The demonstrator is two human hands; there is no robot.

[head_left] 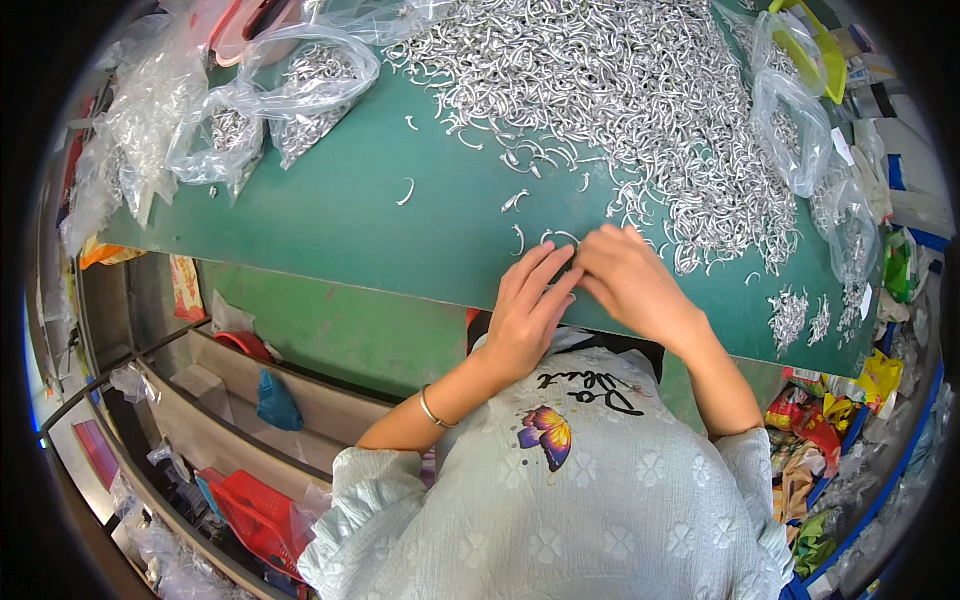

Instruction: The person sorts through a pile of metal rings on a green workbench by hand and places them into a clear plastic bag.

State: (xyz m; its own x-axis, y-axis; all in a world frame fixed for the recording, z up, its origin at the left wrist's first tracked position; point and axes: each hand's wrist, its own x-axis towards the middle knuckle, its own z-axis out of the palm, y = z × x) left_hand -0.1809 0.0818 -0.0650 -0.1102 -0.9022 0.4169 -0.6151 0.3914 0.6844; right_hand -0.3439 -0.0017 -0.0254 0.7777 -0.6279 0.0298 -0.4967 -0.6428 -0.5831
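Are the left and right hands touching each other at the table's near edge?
Touching. The head view shows the left hand's fingertips pressed against the right hand, no gap between them, over the green table.

Shiny bare metal hooks (640, 90), heaped on a matt, smooth green board (340, 210). Thin, clear, crinkled plastic bags (250, 100), glossy. Pale, soft cloth blouse (600, 510) with raised woven flowers. Polished metal bangle (432, 410).
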